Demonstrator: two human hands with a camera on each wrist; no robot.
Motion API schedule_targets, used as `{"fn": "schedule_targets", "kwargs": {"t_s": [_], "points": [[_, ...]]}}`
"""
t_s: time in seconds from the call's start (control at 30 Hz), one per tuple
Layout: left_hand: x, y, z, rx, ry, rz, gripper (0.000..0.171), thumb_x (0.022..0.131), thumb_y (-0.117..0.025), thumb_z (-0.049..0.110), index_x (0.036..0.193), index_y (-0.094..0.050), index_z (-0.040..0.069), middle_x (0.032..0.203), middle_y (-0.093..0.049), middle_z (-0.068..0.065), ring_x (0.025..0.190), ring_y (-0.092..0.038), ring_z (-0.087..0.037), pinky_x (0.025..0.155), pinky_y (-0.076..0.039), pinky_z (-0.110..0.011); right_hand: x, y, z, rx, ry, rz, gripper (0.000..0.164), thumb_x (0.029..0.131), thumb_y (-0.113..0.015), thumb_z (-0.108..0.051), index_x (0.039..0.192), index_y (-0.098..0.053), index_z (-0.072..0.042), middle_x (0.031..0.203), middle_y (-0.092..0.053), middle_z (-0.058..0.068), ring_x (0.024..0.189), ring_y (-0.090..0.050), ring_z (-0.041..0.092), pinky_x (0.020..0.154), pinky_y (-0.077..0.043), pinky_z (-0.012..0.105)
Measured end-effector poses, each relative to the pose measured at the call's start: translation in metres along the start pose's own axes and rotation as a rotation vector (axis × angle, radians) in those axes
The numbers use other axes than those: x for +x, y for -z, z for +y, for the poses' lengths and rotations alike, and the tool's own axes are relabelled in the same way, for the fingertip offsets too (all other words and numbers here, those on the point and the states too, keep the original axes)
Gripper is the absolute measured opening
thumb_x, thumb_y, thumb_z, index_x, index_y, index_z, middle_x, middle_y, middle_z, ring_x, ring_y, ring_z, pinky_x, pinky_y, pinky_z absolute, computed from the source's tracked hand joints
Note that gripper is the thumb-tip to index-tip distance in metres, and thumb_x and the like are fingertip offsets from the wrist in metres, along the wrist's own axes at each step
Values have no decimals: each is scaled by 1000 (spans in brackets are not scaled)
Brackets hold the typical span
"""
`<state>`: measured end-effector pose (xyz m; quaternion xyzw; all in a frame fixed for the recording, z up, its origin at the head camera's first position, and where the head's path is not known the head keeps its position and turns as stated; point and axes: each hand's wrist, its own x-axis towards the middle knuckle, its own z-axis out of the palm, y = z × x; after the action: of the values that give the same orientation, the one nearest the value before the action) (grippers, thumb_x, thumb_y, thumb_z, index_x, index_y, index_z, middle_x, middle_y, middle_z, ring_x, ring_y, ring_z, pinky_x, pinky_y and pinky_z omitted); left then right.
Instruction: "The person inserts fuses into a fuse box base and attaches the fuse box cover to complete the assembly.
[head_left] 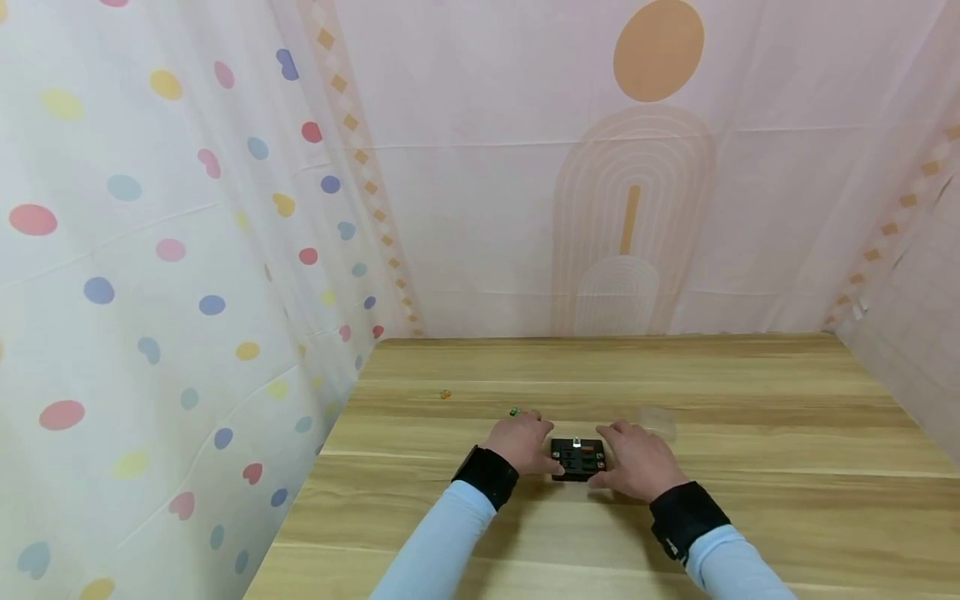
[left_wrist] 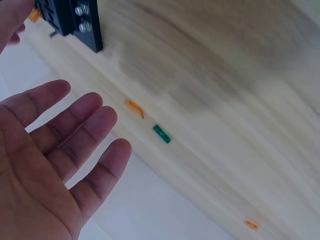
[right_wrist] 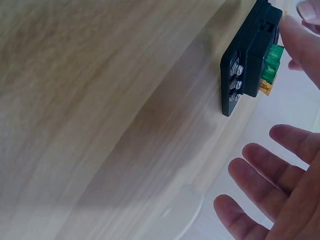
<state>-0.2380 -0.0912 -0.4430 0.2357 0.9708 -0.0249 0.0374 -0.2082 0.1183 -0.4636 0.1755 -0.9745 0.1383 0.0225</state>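
Note:
A black fuse block (head_left: 577,460) with screw terminals lies on the wooden table between my two hands. In the right wrist view, green blade fuses (right_wrist: 272,63) and an orange fuse (right_wrist: 266,87) stand in it. My left hand (head_left: 517,442) is at its left side, fingers extended and apart, thumb by the block's near left corner. On the other side is my right hand (head_left: 641,462), its fingers spread and its thumb by the near right corner. Whether either thumb touches the block, I cannot tell. Neither palm holds anything.
Past my left hand lie a loose green fuse (left_wrist: 161,134) and an orange fuse (left_wrist: 134,108). Another small orange piece (head_left: 445,394) is farther left. A clear plastic cover (head_left: 657,422) lies behind my right hand. Patterned curtains (head_left: 480,208) hang beyond the table (head_left: 787,400).

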Motion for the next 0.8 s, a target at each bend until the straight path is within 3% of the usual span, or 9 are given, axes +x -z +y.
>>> {"fn": "schedule_targets", "kwargs": {"t_s": [0.47,0.8], "points": [[4,9,-31,-151,57,3,68,84,-73,55,134,-62,10,134,-58,-13,120,-57,-28,98,-48,-39,0,0,-4,17,-9,-31,83,68,-88,-48,130,-61,0,123,-61,20,113,-57,41,91,-46,57],[9,6,-45,-82,51,10,64,85,-76,47,134,-61,9,133,-59,-13,120,-57,-29,96,-49,-40,0,-3,-6,29,-16,-16,83,66,-89,-47,129,-62,1,122,-61,20,113,-57,41,91,-47,57]]}}
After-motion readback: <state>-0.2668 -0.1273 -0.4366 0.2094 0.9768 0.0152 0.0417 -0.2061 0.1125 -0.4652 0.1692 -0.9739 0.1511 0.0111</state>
